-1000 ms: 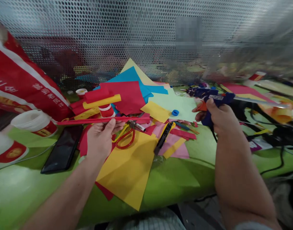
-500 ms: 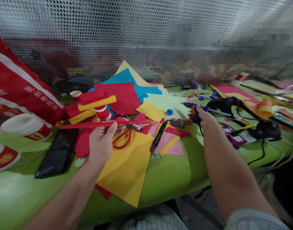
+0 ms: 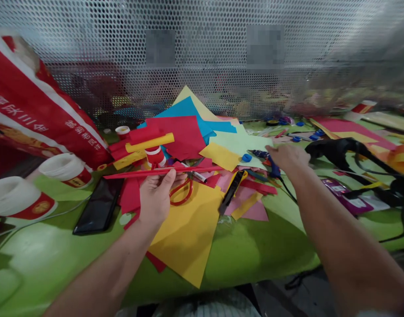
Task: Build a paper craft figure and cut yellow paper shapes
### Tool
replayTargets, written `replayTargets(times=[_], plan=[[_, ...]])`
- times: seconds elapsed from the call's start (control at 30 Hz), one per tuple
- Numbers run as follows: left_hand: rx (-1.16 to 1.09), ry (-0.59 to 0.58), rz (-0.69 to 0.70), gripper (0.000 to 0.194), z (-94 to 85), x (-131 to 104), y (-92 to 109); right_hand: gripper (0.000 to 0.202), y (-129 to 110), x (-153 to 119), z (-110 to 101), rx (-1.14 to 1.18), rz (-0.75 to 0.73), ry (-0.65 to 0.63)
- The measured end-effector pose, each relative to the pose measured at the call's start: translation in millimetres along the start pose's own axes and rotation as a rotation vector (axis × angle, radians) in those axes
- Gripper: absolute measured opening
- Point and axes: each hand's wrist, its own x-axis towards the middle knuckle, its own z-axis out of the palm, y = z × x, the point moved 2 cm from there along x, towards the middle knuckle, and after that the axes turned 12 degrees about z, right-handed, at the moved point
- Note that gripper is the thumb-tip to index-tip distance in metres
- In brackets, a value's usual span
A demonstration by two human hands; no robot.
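Observation:
My left hand [image 3: 157, 193] pinches a long, thin folded red paper strip [image 3: 129, 173] between thumb and fingers, level above the paper pile. Just below the strip lie red-handled scissors [image 3: 182, 193] and a marker pen [image 3: 199, 177]. My right hand [image 3: 289, 156] is stretched out to the right, over the mint-green paper [image 3: 244, 140]. Close beneath it lies a dark blue hot glue gun [image 3: 273, 166], its nozzle pointing left and its cord trailing down. The right fingertips are mostly hidden, so their grip is unclear. A yellow-and-black utility knife [image 3: 233, 191] lies between the hands.
Paper cups [image 3: 65, 169], a black phone [image 3: 98, 204] and a large red bag [image 3: 50, 101] stand or lie left. Yellow paper [image 3: 185, 233] overhangs the green table's front edge. Black cables [image 3: 340, 149] lie right. A perforated metal screen [image 3: 202, 44] stands behind.
My right hand has risen off the glue gun's handle, and the gun now lies lower, beside the hand. The left hand still holds the red strip. The view has turned slightly left.

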Motion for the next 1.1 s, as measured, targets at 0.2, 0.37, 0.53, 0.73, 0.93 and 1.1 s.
replayTargets(times=[0.2, 0.37, 0.53, 0.73, 0.93, 1.1], plan=[[-0.092, 0.069, -0.092, 0.019, 7.2, -9, 3, 0.014, -3, -106, 129, -0.126, 0.108, -0.531], [-0.133, 0.053, -0.149, 0.017, 9.3, -16, -5, 0.025, -7, -131, 167, 0.500, 0.195, -0.648], [-0.113, 0.011, -0.175, 0.017, 11.0, -20, -10, 0.022, -3, -123, 164, 0.651, 0.214, -0.579], [-0.133, 0.020, -0.250, 0.019, 16.3, -24, -10, 0.023, 0, -124, 165, 0.670, 0.201, -0.565], [-0.153, 0.016, -0.264, 0.016, 18.7, -26, -9, 0.023, 1, -124, 165, 0.641, 0.116, -0.520], [-0.114, -0.003, -0.232, 0.017, 15.6, -28, -14, 0.025, 0, -124, 165, 0.643, 0.129, -0.478]])
